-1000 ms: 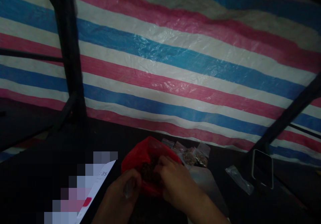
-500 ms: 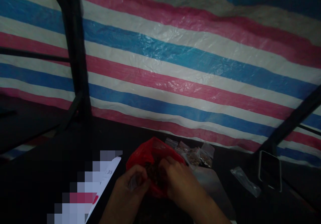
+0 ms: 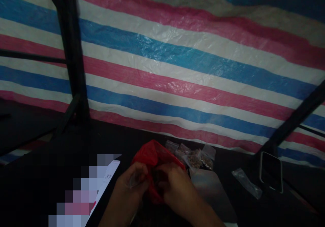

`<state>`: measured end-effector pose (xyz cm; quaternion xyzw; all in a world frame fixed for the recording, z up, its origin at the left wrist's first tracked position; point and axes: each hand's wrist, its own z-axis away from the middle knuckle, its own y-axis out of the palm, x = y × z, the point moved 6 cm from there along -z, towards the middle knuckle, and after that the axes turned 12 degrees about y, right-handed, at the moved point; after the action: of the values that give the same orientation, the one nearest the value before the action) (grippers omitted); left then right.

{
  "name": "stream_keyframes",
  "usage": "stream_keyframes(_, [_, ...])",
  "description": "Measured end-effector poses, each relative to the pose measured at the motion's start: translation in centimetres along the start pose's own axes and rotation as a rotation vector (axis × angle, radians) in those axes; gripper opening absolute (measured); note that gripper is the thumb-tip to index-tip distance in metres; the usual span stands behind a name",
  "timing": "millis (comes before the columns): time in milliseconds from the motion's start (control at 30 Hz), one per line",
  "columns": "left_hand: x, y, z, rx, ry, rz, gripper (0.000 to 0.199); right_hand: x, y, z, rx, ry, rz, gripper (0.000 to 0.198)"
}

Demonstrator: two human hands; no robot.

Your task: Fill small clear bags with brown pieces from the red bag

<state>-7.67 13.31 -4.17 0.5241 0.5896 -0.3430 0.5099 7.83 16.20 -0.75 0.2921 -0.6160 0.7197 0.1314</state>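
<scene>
A red plastic bag (image 3: 145, 153) stands with its mouth open on the dark table, small brown pieces showing faintly inside it. Around a small clear plastic bag (image 3: 132, 180), the fingers of my left hand (image 3: 132, 186) are closed at the red bag's left side. My right hand (image 3: 179, 186) reaches into the red bag's mouth from the right, fingers curled inward close to my left hand. What those fingertips pinch is hidden in shadow. Behind and to the right lie several filled clear zip bags (image 3: 195, 159) of brown bits.
Right of the red bag lies a flat grey sheet-like thing (image 3: 210, 189). Farther right are a clear plastic pouch (image 3: 246, 183) and a phone (image 3: 271, 172). A bright screen (image 3: 103, 186), partly pixelated, is at left. Dark posts (image 3: 73, 57) stand before a striped tarp (image 3: 177, 67).
My right hand has moved slightly left, toward my left hand, and its fingers are curled closer together. The red bag's mouth has shifted and looks narrower. The whole view has moved a little.
</scene>
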Motion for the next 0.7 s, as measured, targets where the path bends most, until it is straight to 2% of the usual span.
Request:
stream_keyframes(33, [-0.2, -0.2, -0.1, 0.017, 0.049, -0.076, 0.011, -0.2, 0.0, -0.1, 0.012, -0.003, -0.075, 0.045])
stream_keyframes(100, [0.0, -0.7, -0.2, 0.034, 0.120, -0.207, 0.026, -0.8, -0.1, -0.3, 0.031, 0.008, -0.220, 0.047])
stream_keyframes(233, [2.7, -0.9, 0.6, 0.060, 0.145, -0.314, 0.063, -0.6, -0.9, 0.3, 0.122, 0.017, -0.457, 0.041])
stream_keyframes(300, [3.8, -0.9, 1.3, 0.045, 0.165, -0.327, 0.071, 0.2, -1.3, 1.1, 0.170, -0.009, -0.517, 0.040])
stream_keyframes(367, [4.2, -0.9, 2.1, 0.025, 0.196, -0.336, 0.071, 1.0, -1.7, 1.9, 0.163, -0.025, -0.507, 0.042])
stream_keyframes(467, [4.5, -0.7, 2.6, 0.082, 0.233, -0.326, 0.070, 1.8, -1.9, 2.8, 0.134, -0.044, -0.382, 0.047])
stream_keyframes(600, [5.2, -0.9, 2.4, 0.081, 0.310, -0.290, 0.075, 3.1, -1.7, 3.6, 0.186, -0.083, -0.212, 0.044])
stream_keyframes(700, [5.9, -0.6, 2.4, 0.095, 0.264, -0.358, 0.076, 4.0, -1.4, 3.8, 0.199, -0.079, -0.152, 0.045])
